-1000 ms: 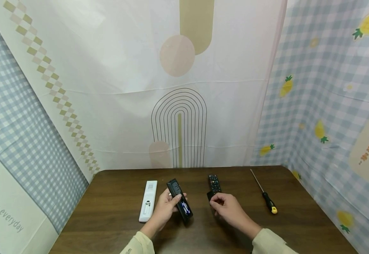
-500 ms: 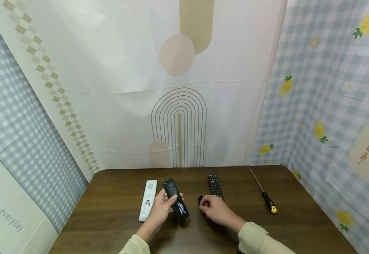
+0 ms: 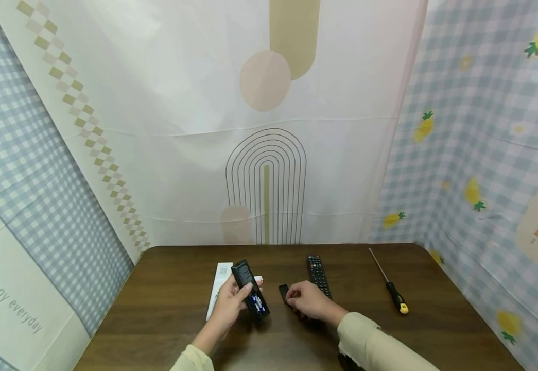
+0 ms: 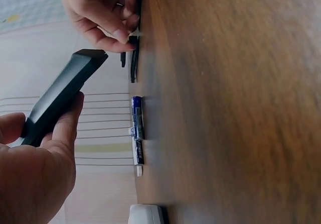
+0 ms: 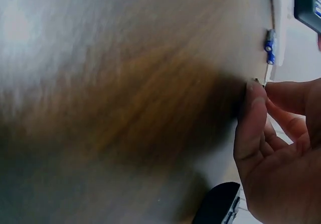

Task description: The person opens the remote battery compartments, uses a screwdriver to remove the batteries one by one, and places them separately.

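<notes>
My left hand (image 3: 229,304) grips a black remote control (image 3: 246,283), its back toward the head camera. The battery compartment in its lower part is uncovered, and blue-and-white batteries (image 3: 258,304) show inside. Low over the table, to the right of it, my right hand (image 3: 309,300) pinches the end of a small black battery cover (image 3: 283,292) between thumb and fingers. The left wrist view shows this cover (image 4: 134,61) edge-on below the right fingertips. Blue batteries (image 4: 137,116) lie on the table in that view; the remote and left hand largely hide that spot from the head camera.
A white remote control (image 3: 221,281) lies on the brown table (image 3: 167,288), partly hidden by the left hand. Beyond the right hand lies another black remote (image 3: 317,274), buttons up. A screwdriver (image 3: 394,294) with a black-and-yellow handle is at the right. Fabric hangs behind the table.
My right hand has moved left with the battery cover, away from the remote on the table. The left hand and its remote have shifted slightly left, and the head view has turned a little.
</notes>
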`<move>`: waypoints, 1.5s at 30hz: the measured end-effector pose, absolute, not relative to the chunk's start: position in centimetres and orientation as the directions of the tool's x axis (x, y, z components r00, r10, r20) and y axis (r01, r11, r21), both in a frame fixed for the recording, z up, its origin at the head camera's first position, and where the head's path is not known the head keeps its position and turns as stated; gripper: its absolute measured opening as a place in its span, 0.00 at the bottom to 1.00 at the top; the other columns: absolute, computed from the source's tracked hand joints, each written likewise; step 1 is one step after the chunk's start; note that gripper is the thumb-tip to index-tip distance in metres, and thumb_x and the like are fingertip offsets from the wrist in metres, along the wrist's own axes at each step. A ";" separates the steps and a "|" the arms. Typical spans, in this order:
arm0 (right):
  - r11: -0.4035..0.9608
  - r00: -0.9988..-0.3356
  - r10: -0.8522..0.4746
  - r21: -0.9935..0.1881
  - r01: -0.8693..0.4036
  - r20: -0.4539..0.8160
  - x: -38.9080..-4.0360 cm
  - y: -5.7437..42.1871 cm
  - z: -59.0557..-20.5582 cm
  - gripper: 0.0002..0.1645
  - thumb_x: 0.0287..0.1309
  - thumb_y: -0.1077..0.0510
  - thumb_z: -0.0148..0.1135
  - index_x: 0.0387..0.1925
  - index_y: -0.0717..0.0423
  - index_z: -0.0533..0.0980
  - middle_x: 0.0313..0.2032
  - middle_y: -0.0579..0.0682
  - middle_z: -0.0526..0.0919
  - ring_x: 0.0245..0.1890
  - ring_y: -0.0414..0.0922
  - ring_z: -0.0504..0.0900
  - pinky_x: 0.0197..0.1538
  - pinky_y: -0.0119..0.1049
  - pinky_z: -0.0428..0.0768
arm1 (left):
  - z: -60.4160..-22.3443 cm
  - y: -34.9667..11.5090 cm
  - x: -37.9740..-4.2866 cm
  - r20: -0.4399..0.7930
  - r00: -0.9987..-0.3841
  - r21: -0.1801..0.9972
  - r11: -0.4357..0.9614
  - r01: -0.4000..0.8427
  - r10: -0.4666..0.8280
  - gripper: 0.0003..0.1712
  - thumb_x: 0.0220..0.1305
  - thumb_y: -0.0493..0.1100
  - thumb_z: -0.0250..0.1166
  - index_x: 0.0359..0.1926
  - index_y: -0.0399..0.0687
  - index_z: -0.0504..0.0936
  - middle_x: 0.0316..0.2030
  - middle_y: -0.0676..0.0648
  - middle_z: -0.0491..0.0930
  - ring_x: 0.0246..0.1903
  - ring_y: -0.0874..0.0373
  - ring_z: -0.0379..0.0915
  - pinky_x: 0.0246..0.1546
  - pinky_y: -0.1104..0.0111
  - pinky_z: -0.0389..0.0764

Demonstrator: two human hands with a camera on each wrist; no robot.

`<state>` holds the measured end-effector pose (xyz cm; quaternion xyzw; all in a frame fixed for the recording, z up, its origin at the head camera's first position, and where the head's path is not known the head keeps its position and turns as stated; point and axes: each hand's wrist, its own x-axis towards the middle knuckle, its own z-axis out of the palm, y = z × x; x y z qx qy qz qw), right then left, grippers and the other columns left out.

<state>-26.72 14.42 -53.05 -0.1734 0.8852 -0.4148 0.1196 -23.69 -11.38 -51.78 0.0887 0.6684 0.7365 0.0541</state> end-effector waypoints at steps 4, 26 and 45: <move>0.690 -0.915 -0.404 -0.659 -0.300 -0.006 -26.8 14.0 -53.0 0.02 0.66 0.63 0.69 0.36 0.54 0.84 0.27 0.45 0.83 0.25 0.40 0.77 0.29 0.37 0.77 | -51.6 -11.2 -23.6 0.051 -0.979 0.994 -0.105 0.030 0.196 0.28 0.83 0.38 0.56 0.77 0.36 0.63 0.66 0.25 0.79 0.63 0.32 0.82 0.57 0.54 0.89; 0.709 -0.896 -0.411 -0.676 -0.199 -0.167 -29.4 13.5 -52.7 0.05 0.73 0.62 0.65 0.41 0.52 0.76 0.18 0.48 0.78 0.14 0.42 0.76 0.15 0.36 0.79 | -51.5 -11.0 -23.9 0.045 -0.985 0.992 -0.120 0.025 0.168 0.25 0.82 0.36 0.56 0.74 0.35 0.66 0.65 0.24 0.79 0.62 0.36 0.84 0.55 0.57 0.90; 0.687 -0.882 -0.466 -0.657 -0.311 -0.070 -26.1 15.1 -52.0 0.15 0.78 0.61 0.59 0.61 0.52 0.76 0.27 0.45 0.80 0.18 0.39 0.78 0.25 0.34 0.77 | -51.5 -12.2 -23.6 0.041 -0.989 0.993 -0.118 0.024 0.141 0.25 0.81 0.35 0.55 0.74 0.32 0.64 0.63 0.22 0.79 0.59 0.39 0.86 0.53 0.58 0.90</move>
